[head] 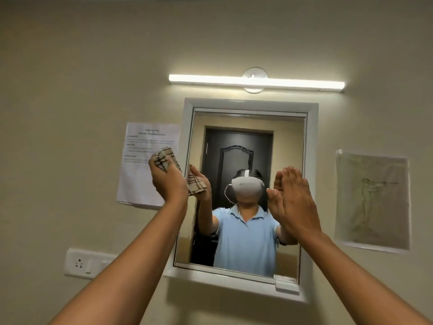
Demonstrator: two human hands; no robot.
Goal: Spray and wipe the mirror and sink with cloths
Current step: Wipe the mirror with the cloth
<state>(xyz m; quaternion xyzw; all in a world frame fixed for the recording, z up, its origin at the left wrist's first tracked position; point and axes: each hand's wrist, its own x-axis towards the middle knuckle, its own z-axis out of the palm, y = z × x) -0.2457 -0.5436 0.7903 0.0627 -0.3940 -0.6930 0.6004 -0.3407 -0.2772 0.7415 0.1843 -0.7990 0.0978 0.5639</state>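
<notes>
A white-framed mirror (311,160) hangs on the beige wall straight ahead. My left hand (167,181) is raised at the mirror's left edge, shut on a crumpled beige checked cloth (165,159). My right hand (294,200) is flat and open with fingers together, palm against the right part of the glass, holding nothing. The glass reflects a person in a light blue shirt with both arms raised. The sink and any spray bottle are out of view.
A lit tube light (256,82) is mounted above the mirror. A printed sheet (145,141) is taped to the wall at the left, a drawing (372,200) at the right. A white socket plate (86,263) sits lower left. A small white object (287,283) rests on the mirror's bottom ledge.
</notes>
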